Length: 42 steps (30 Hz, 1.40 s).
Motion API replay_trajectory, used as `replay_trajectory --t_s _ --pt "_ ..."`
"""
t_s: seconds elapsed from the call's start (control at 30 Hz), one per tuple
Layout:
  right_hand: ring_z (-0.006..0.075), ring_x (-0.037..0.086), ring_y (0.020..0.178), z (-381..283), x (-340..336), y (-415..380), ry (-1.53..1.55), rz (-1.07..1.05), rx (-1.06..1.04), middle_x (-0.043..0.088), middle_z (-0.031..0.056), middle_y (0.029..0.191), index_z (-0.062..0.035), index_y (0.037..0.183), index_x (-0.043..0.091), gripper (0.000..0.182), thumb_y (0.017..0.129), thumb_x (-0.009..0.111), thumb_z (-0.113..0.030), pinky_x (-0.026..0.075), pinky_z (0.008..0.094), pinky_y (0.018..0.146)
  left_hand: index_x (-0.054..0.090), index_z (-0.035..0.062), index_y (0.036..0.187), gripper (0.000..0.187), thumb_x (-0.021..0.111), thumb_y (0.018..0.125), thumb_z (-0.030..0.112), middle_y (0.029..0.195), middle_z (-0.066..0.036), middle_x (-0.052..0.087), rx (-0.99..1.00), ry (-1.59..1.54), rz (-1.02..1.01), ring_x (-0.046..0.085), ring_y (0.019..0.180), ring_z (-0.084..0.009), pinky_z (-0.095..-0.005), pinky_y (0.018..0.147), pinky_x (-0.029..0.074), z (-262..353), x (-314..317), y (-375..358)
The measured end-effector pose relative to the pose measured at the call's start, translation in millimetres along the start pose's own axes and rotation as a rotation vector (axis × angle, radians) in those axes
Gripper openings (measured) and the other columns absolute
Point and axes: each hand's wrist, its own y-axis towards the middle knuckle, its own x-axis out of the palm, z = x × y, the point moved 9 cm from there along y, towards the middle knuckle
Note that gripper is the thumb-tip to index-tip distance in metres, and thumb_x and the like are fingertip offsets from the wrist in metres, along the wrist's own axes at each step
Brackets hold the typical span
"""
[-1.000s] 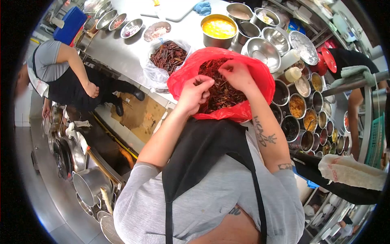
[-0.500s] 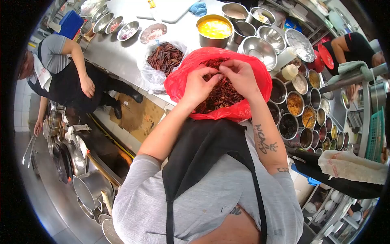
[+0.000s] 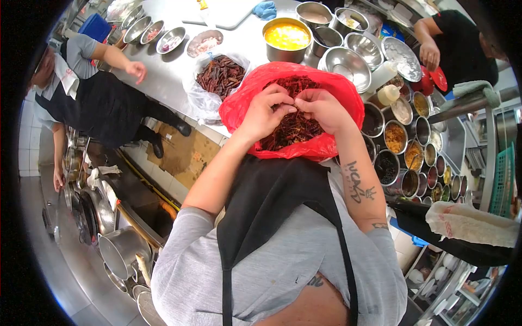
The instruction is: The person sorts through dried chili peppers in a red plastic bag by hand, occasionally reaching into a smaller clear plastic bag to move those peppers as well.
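A red plastic bag (image 3: pixel 239 117) stands open in front of me, full of dried red chilies (image 3: pixel 288 133). Over its mouth my left hand (image 3: pixel 269 111) and my right hand (image 3: pixel 322 108) meet, fingertips nearly touching. Both pinch a small dark piece between thumb and fingers, apparently a dried chili; it is mostly hidden by the fingers. Just beyond, to the left, a clear plastic bag (image 3: pixel 191 89) holds larger dark dried chilies (image 3: pixel 220 76).
Behind the bags are a pot of yellow liquid (image 3: pixel 287 38), steel bowls (image 3: pixel 348 68) and a white cutting board (image 3: pixel 234 19). Many sauce and topping containers (image 3: pixel 395 137) line the right. One co-worker (image 3: pixel 87 92) stands left by the stove, another (image 3: pixel 457 43) at far right.
My hands have come closer together and my right hand has turned slightly. The left co-worker's arm has lifted toward the table. The right co-worker has shifted further into view.
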Motion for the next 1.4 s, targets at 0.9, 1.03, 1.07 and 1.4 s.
replay_trajectory --t_s 0.9,1.03,1.07,1.4 --pt "0.0361 0.068 0.091 -26 -4 -28 -1.256 0.296 -0.069 0.069 0.0190 0.091 -0.0054 0.093 0.073 0.015 0.081 0.068 -0.014 0.054 0.0460 0.085 0.070 0.0039 0.094 0.010 0.074 0.088 0.011 0.072 0.002 0.061 -0.458 -0.319 0.048 0.054 0.069 -0.0064 -0.0237 0.057 0.043 -27 5 -30" --pt "0.0361 0.069 0.085 -47 12 -31 -1.014 0.158 -0.182 0.070 0.0204 0.086 -0.0025 0.090 0.073 0.016 0.080 0.070 -0.014 0.054 0.0436 0.081 0.073 0.0009 0.104 0.020 0.074 0.087 0.012 0.087 -0.004 0.072 -0.356 -0.132 -0.151 0.063 0.081 -0.0088 -0.0277 0.079 0.051 -8 17 -14" --pt "0.0344 0.070 0.084 -49 11 -31 -0.996 0.169 -0.186 0.070 0.0200 0.085 -0.0016 0.090 0.073 0.017 0.079 0.071 -0.014 0.054 0.0423 0.079 0.073 0.0010 0.104 0.020 0.074 0.087 0.012 0.089 -0.005 0.073 -0.332 -0.119 -0.193 0.063 0.083 -0.0084 -0.0279 0.080 0.051 -7 21 -12" --pt "0.0180 0.067 0.075 -42 5 -23 -0.623 0.276 -0.292 0.071 0.0134 0.081 0.0032 0.091 0.072 0.019 0.079 0.071 -0.012 0.053 0.0324 0.073 0.068 0.0050 0.097 0.018 0.073 0.093 0.021 0.073 0.004 0.059 -0.523 -0.421 -0.136 0.047 0.059 -0.0015 -0.0192 0.050 0.035 -32 22 -9"
